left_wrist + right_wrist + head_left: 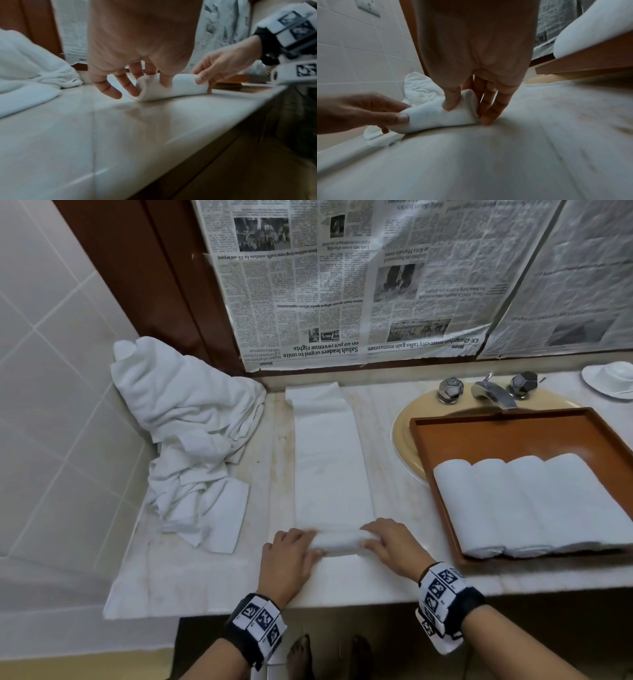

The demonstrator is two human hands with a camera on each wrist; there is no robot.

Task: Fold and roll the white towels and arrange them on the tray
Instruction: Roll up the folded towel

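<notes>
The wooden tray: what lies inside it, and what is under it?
Inside the wooden tray lie four rolled towels, side by side. It rests partly over the sink; the basin below is mostly hidden.

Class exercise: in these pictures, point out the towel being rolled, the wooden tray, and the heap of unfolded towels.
towel being rolled (337, 541), head view, on the rolled near end between the hands.
wooden tray (507, 436), head view, on its bare floor behind the rolls.
heap of unfolded towels (191, 419), head view, on the heap's crumpled middle.
</notes>
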